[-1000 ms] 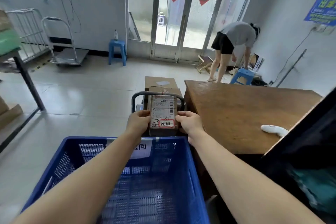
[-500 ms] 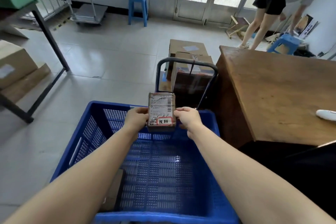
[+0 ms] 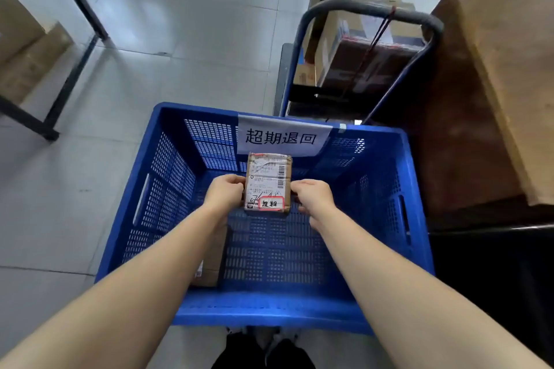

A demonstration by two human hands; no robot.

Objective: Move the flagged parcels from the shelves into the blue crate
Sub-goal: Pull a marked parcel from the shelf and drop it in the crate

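Both hands hold a flagged parcel inside the blue crate.
The left hand [image 3: 224, 195] and right hand [image 3: 312, 198] clamp the flagged parcel [image 3: 267, 182] between them by its side edges, above the floor of the blue crate [image 3: 386, 219]; another parcel [image 3: 209, 260] lies under the left forearm.

The perforated crate [image 3: 386, 189] is bright blue; its paper sign [image 3: 281, 138] is white with black characters; the brown parcel [image 3: 268, 183] carries a red-bordered sticker [image 3: 271, 204].

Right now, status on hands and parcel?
Left hand and right hand grip flagged parcel over blue crate. One parcel already inside. Drop path clear.
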